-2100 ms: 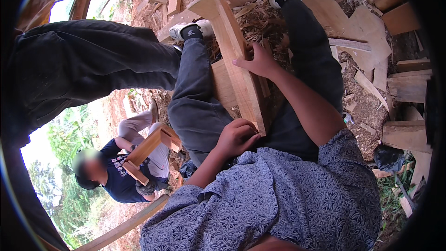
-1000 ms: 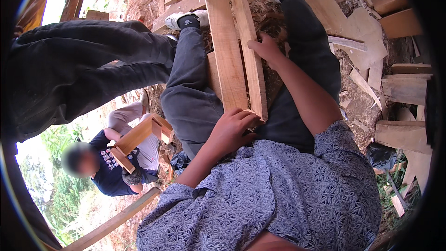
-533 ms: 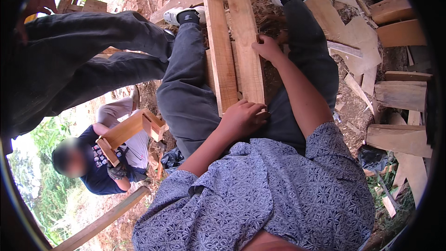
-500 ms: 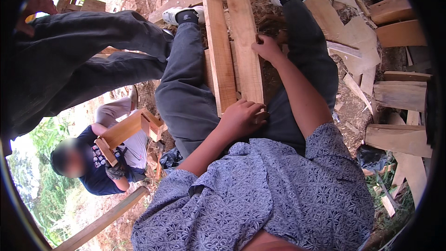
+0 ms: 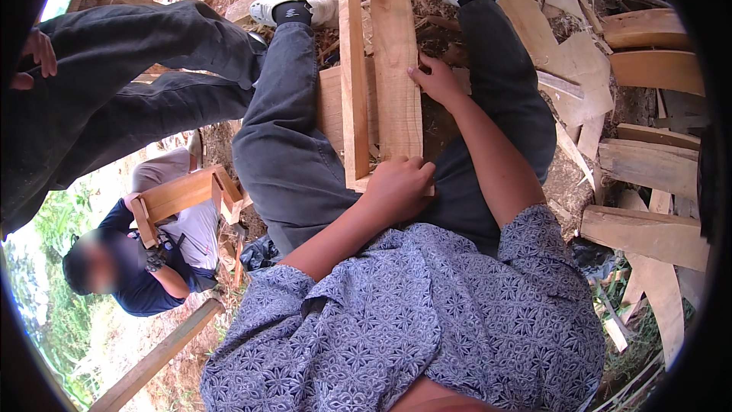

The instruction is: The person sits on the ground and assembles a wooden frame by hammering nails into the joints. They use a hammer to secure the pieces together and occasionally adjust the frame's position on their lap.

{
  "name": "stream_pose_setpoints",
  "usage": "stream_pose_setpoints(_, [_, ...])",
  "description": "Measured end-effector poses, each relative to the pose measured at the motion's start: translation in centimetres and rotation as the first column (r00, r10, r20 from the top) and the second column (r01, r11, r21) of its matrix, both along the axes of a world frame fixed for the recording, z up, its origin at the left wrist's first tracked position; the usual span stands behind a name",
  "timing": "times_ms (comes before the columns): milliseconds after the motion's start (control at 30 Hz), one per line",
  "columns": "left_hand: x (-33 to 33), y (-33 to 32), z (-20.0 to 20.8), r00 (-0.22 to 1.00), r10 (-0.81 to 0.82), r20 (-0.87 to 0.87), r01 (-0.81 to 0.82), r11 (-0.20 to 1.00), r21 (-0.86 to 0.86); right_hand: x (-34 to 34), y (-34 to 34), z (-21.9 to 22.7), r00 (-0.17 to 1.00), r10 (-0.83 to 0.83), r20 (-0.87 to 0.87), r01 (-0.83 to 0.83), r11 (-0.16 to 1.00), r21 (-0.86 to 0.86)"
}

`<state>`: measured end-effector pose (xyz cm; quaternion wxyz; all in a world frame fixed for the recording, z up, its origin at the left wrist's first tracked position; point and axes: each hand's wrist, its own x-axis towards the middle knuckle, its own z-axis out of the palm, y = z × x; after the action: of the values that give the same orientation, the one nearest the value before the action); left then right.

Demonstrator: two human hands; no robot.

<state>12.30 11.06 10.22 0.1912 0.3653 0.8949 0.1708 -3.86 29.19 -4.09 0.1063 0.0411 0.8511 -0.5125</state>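
The person's two hands are apart, both on one wooden frame [image 5: 396, 69], which lies lengthwise between the person's dark-trousered legs [image 5: 286, 126], from the top centre of the picture to its middle. The left hand [image 5: 398, 187], in the centre, is bent over the near end of the frame with its knuckles up and its fingers curled close together; its fingertips are hidden, so I can't quite tell how firmly it grips. The right hand [image 5: 440, 82], higher and to the right, is partly closed on the outer edge of the right-hand long board, thumb against the wood and fingers bent beside it.

Two seconds ago the frame slanted across the legs and showed mostly one side. Now it stands nearly straight up and down in the picture. Half a second ago the left-hand board showed a broad face; now it is seen more nearly edge-on, and the gap between the boards is plainer. Both hands have stayed on the frame.

At the lower left, a co-worker [image 5: 137, 259] holds a similar frame [image 5: 179, 197], now nearer the left rim of the picture than before.
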Motion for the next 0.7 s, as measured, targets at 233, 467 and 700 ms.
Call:
stream_pose_setpoints(233, [-0.5,1.1,0.1,1.0,-0.024,-0.002,0.024,0.997,-0.075,-0.2,0.3,-2.4,0.998,-0.051,-0.048,0.054,0.996,0.078])
stream_pose_setpoints(467, [-0.6,0.5,2.6,0.999,0.03,-0.023,-0.028,0.996,0.09,-0.5,0.2,-2.0,1.0,-0.022,0.006,0.022,0.999,-0.049])
stream_pose_setpoints(700, [-6.1,-5.6,1.2,0.773,0.579,-0.258,-0.403,0.763,0.505,-0.9,0.5,-3.0,0.998,-0.034,0.054,0.043,0.986,-0.163])
